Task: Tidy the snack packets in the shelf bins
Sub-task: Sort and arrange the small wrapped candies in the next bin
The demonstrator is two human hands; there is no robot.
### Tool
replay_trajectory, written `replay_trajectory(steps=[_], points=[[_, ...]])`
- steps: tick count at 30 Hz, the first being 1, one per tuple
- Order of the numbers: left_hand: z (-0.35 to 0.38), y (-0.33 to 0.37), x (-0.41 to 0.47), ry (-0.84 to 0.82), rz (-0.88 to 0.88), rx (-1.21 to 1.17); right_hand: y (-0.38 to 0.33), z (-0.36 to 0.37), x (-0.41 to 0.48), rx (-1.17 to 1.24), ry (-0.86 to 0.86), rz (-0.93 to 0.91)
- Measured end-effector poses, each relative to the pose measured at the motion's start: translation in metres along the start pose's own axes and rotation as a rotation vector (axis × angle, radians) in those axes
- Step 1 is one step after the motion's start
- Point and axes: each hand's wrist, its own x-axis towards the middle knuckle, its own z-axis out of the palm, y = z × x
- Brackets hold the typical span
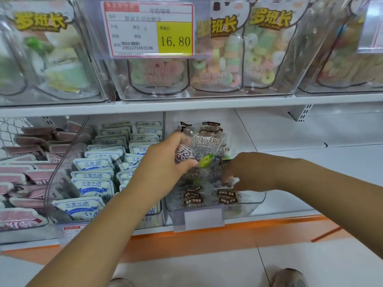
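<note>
A clear plastic bin (251, 206) on the lower shelf holds several transparent packets of dark plums with brown labels. My left hand (165, 162) grips one such plum packet (207, 141) and holds it upright above the bin. My right hand (240, 170) reaches down into the bin, its fingers curled among the packets lying there (226, 195). Whether it pinches one is hidden by the fingers.
To the left stands a bin of white-and-blue packets (93, 179), and further left one of pink packets (22, 177). The upper shelf carries bins of colourful ring candy (228, 59) behind a 16.80 price tag (149, 30). Right of the plum bin is bare white shelf (321, 154).
</note>
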Motion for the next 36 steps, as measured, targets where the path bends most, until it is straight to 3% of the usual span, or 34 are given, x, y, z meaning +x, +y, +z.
replay_trajectory(steps=[7,13,22,28,33,36], points=[[0.000,-0.006,-0.003,-0.015,0.010,-0.064,0.007,0.001,0.027,-0.182,-0.127,0.021],[0.001,-0.007,0.001,0.017,-0.010,-0.129,0.007,0.007,0.036,-0.280,-0.062,0.016],[0.003,-0.008,0.003,0.009,0.006,-0.136,0.014,0.004,0.033,-0.207,-0.023,0.003],[0.004,-0.008,0.001,0.004,0.009,-0.128,0.018,0.004,0.031,-0.180,-0.172,0.007],[0.002,-0.010,0.000,-0.007,0.014,-0.107,0.018,0.022,0.038,-0.503,-0.089,-0.051],[0.001,-0.011,0.001,-0.005,0.011,-0.126,0.020,0.022,0.034,-0.409,-0.021,-0.056]])
